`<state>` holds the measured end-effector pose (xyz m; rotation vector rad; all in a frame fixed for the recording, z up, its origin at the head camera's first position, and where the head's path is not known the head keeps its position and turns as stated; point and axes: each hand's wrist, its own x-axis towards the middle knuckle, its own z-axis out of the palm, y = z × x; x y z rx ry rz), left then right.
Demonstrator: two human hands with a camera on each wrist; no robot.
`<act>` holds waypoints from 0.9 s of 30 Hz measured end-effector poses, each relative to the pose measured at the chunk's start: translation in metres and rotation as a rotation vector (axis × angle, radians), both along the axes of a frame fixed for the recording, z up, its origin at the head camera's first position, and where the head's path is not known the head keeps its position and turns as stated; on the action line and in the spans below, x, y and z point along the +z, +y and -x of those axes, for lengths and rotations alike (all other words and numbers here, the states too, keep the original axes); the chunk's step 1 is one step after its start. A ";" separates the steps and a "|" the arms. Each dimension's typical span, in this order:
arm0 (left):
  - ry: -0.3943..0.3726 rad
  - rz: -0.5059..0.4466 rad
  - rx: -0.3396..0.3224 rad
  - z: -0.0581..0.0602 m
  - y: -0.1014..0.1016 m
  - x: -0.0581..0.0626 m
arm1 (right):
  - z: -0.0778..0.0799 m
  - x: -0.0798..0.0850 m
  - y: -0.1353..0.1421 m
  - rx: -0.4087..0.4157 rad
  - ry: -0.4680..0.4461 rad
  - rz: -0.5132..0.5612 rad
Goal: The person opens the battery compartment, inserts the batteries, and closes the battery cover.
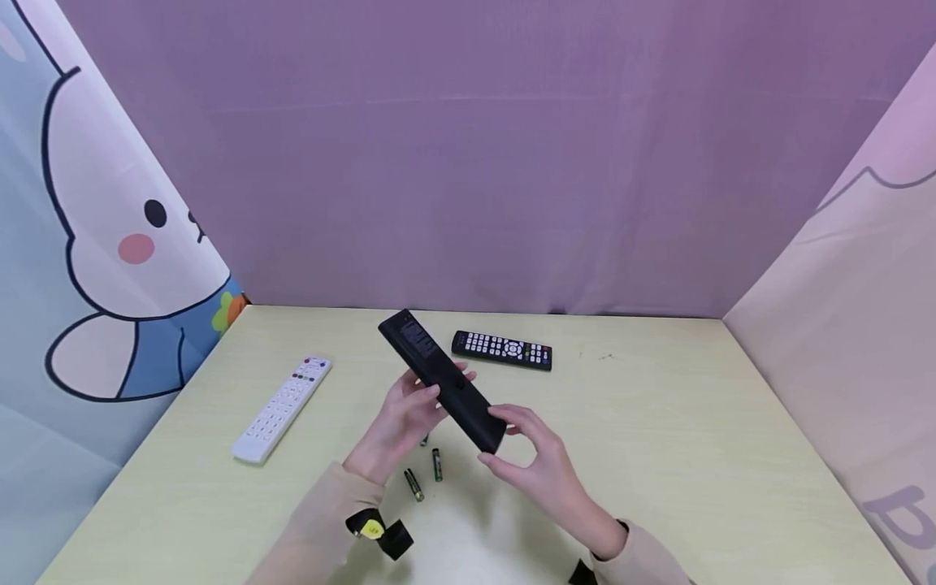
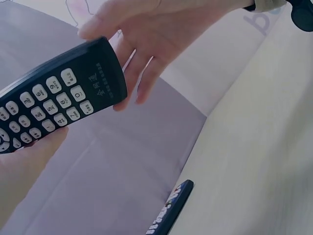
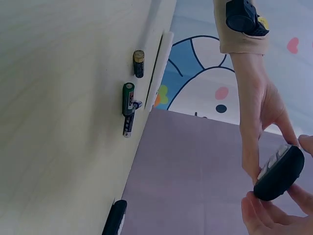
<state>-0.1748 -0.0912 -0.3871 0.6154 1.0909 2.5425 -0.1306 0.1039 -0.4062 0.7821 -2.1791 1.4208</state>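
A black remote control is held tilted above the table, its back with a printed label facing up in the head view. My left hand grips it around the middle, thumb on one edge and fingers at the other. At the lower end, my right hand holds the corners between thumb and fingers. The keypad side of this remote shows white buttons in the left wrist view. Below the hands lie small batteries on the table; the right wrist view shows several batteries.
A white remote control lies at the left of the table. Another black remote control lies behind the hands, buttons up. A purple cloth wall stands along the back edge, with printed cloth walls at both sides.
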 end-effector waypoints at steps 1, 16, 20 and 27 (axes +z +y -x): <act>0.004 0.002 0.000 0.000 0.001 0.000 | 0.000 -0.001 0.000 -0.004 0.010 0.002; 0.020 -0.121 -0.047 0.001 -0.007 0.012 | -0.017 0.017 -0.006 -0.007 0.030 0.022; 0.024 -0.170 -0.068 0.002 -0.011 0.015 | -0.022 0.023 -0.007 0.008 0.061 0.022; 0.030 -0.224 -0.078 0.003 -0.018 0.017 | -0.012 -0.007 -0.003 0.011 0.115 -0.019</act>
